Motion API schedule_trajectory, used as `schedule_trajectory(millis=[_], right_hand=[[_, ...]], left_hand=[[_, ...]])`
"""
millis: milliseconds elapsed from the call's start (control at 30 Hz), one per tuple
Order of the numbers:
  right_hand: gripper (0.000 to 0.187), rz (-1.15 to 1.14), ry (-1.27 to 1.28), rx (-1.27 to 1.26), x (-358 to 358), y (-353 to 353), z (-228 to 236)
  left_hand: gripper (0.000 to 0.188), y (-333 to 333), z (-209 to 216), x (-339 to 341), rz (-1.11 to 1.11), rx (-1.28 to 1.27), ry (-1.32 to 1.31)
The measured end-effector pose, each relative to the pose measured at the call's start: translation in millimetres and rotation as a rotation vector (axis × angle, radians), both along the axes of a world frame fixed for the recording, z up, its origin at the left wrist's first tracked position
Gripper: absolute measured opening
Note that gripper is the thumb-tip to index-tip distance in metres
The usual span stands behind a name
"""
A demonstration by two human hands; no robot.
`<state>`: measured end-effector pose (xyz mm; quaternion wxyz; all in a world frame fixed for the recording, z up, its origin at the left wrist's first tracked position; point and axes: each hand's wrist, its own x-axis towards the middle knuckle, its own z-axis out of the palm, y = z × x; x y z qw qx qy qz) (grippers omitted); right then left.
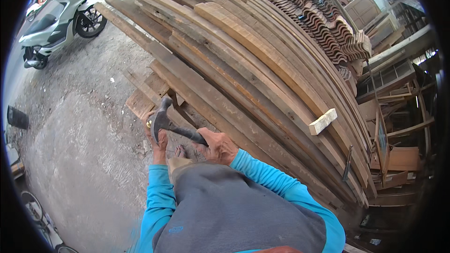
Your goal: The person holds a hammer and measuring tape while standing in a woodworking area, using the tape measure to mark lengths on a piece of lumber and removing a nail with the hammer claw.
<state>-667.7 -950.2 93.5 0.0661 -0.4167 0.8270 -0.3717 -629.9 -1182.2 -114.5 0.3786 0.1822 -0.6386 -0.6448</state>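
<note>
A claw hammer (162, 118) with a dark metal head and a black handle is in my right hand (219, 147), whose fingers wrap round the handle's end. Just behind the hammer head is my left hand (159, 144), fingers curled; a shiny yellow ring-like spot shows on it. The head covers much of that hand, so what it grips is hidden. Beyond both hands, a short wooden board (139, 105) and a narrow strip of wood (140, 85) sit low beside the big lumber stack (234, 61).
Long planks fill the middle and right. A pale wood block (323, 122) lies on them. Stacked roof tiles (318, 23) stand behind. A white scooter (58, 21) is parked at far left, a black bucket (18, 117) at the left edge. Old frames (384, 140) lean at right.
</note>
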Motion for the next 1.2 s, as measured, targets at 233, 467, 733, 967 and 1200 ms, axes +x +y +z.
schedule_trajectory(millis=[233,467,733,967,1200], right_hand=[[0.024,0.082,0.088,0.363,-20,-12,-17],[0.025,0.235,0.161,0.029,-8,-25,30],[0.024,0.072,0.065,0.509,-27,-28,-4],[0.037,0.295,0.198,-0.165,-14,-32,42],[0.029,0.116,0.114,0.530,-14,-19,2]], left_hand=[[0.027,19,47,-23,0.089,-0.227,-0.091],[0.019,17,72,-24,0.104,-0.309,-0.081],[0.020,11,40,-33,0.027,-0.283,-0.038],[0.029,24,52,-36,0.010,-0.099,-0.118],[0.027,13,57,-27,0.022,-0.428,0.062]])
